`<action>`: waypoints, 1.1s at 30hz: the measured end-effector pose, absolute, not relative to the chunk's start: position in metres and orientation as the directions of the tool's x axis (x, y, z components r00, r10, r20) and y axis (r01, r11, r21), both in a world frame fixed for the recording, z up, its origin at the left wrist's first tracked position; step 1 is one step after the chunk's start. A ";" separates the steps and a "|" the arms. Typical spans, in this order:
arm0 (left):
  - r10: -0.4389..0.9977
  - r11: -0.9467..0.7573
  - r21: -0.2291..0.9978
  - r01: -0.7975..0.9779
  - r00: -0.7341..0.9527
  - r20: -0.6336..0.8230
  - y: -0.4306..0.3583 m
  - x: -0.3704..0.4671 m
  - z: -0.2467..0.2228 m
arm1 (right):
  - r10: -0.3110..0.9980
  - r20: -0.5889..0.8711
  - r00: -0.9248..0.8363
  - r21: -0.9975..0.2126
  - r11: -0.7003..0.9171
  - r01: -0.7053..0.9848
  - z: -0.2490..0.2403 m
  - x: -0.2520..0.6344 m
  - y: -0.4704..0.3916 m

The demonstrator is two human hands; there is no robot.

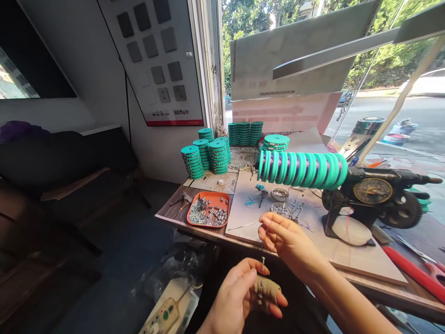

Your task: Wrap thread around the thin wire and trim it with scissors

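Observation:
My left hand (239, 290) is closed below the front edge of the workbench. Close to its thumb and forefinger is a small pale bead-like piece (263, 260). A tan, wrinkled piece (267, 287) lies across the fingers of that hand; whether it is held or worn on a finger I cannot tell. My right hand (281, 234) is above and to the right, its thumb and forefinger pinched together. A faint thin line (262, 248) seems to run down from it towards the left hand. The pinched fingertips hide what they grip.
An orange tray (190, 218) of small metal parts sits at the bench's left. Green spools (218, 157) stand in stacks behind. More green discs (302, 169) are on the shaft of a black winding machine (373, 190). Small bowls (281, 209) and red-handled scissors (436, 269) lie nearby.

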State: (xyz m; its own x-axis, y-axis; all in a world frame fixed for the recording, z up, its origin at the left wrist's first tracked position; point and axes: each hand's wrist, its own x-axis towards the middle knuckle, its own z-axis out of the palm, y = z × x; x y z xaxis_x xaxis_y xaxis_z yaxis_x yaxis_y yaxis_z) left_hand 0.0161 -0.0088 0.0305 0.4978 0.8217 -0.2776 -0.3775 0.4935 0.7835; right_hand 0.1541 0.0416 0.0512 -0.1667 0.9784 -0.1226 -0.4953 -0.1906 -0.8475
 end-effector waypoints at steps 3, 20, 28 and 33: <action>0.817 0.502 0.788 -0.356 0.494 -0.298 -0.006 0.022 0.029 | 0.978 -0.126 -0.164 -0.849 -0.192 -0.492 0.051 0.155 0.042; 0.760 0.619 0.659 -0.427 0.539 -0.364 -0.003 0.029 0.029 | 0.991 -0.061 -0.117 -0.883 -0.108 -0.456 0.050 0.153 0.043; 0.778 0.591 0.646 -0.483 0.553 -0.299 -0.006 0.027 0.026 | 0.989 -0.049 -0.139 -0.893 -0.106 -0.437 0.051 0.156 0.044; 0.752 0.606 0.628 -0.489 0.609 -0.251 -0.006 0.025 0.017 | 0.989 -0.047 -0.139 -0.898 -0.103 -0.428 0.052 0.158 0.041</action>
